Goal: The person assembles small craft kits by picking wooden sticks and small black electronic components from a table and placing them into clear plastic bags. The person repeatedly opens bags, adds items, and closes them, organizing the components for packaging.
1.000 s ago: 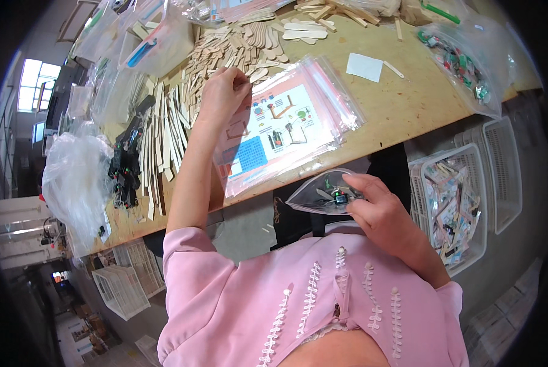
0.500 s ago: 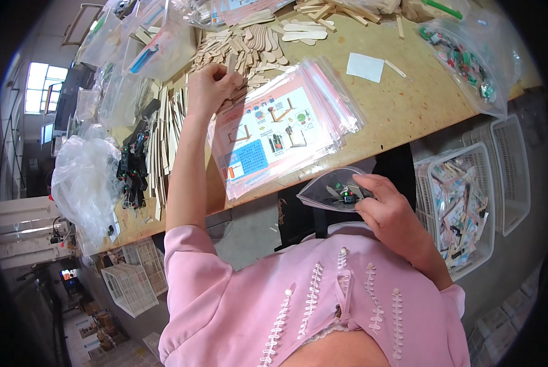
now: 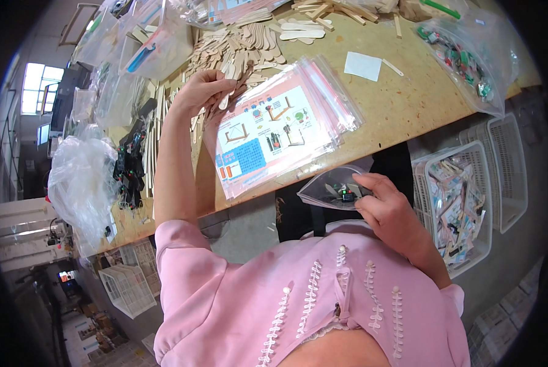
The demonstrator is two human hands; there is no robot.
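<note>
My left hand (image 3: pixel 201 92) is closed in a pinch at the near edge of a heap of wooden craft sticks (image 3: pixel 240 46). A pale rounded craft stick (image 3: pixel 225 100) pokes out below its thumb and fingertips. Under and beside that hand lies a stack of clear plastic bags (image 3: pixel 332 101), topped by a pink and white printed instruction sheet (image 3: pixel 268 131). In front of my body, off the table edge, my right hand (image 3: pixel 387 208) grips the rim of a clear zip bag (image 3: pixel 326 191). The bag's mouth gapes, and small dark and green parts show inside.
Long thin wooden strips (image 3: pixel 162 140) and black wired parts (image 3: pixel 129 162) lie at left beside a crumpled plastic bag (image 3: pixel 81 180). A white paper (image 3: pixel 363 66) lies right of the stack. A bag of green and red parts (image 3: pixel 460 61) sits far right. Filled baskets (image 3: pixel 457 208) stand below.
My left hand has drawn back slightly left and toward me from the stick heap, with a craft stick in its fingers. My right hand and the zip bag have barely moved.
</note>
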